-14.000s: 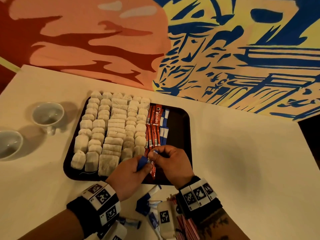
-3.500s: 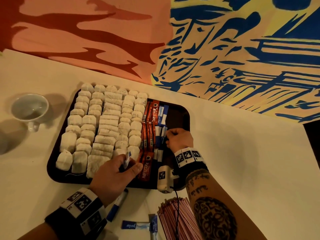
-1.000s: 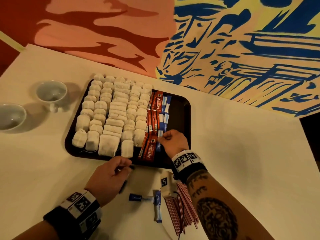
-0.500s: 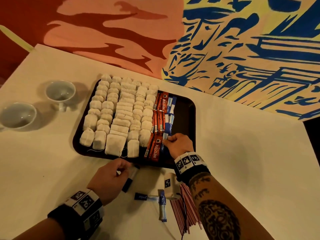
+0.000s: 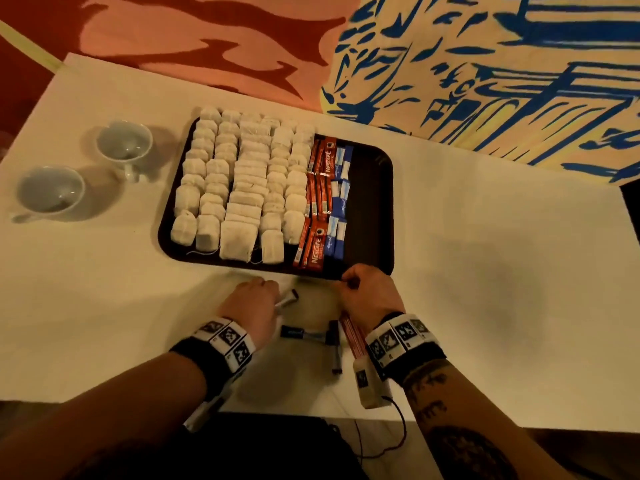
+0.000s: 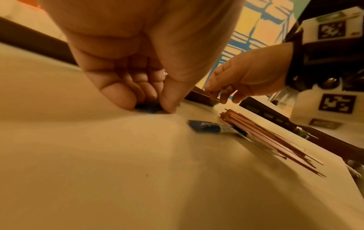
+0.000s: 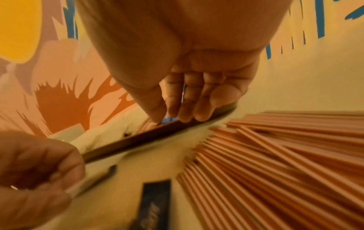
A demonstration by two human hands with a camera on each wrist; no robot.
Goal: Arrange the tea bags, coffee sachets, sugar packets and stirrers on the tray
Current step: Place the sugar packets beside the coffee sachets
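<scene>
A dark tray (image 5: 379, 209) holds rows of white tea bags (image 5: 239, 181), a column of red coffee sachets (image 5: 318, 188) and a column of blue-and-white sugar packets (image 5: 339, 199). Its right strip is bare. In front of the tray my left hand (image 5: 273, 301) (image 6: 149, 102) pinches a blue sugar packet (image 5: 289, 296) (image 6: 147, 107) against the table. My right hand (image 5: 349, 282) (image 7: 169, 115) hovers at the tray's front rim with loosely curled fingers, holding nothing. A bundle of pink stirrers (image 5: 351, 336) (image 7: 275, 147) lies under its wrist. Two more sugar packets (image 5: 294, 332) (image 5: 334, 351) lie between my hands.
Two white cups (image 5: 124, 143) (image 5: 50, 190) stand left of the tray. A painted wall (image 5: 450, 81) rises right behind the table. The table's near edge (image 5: 277, 408) runs under my forearms, with a cable hanging below the right wrist.
My right hand has let go of the sugar column on the tray and drawn back to the tray's front rim. My left hand keeps its hold on the packet on the table.
</scene>
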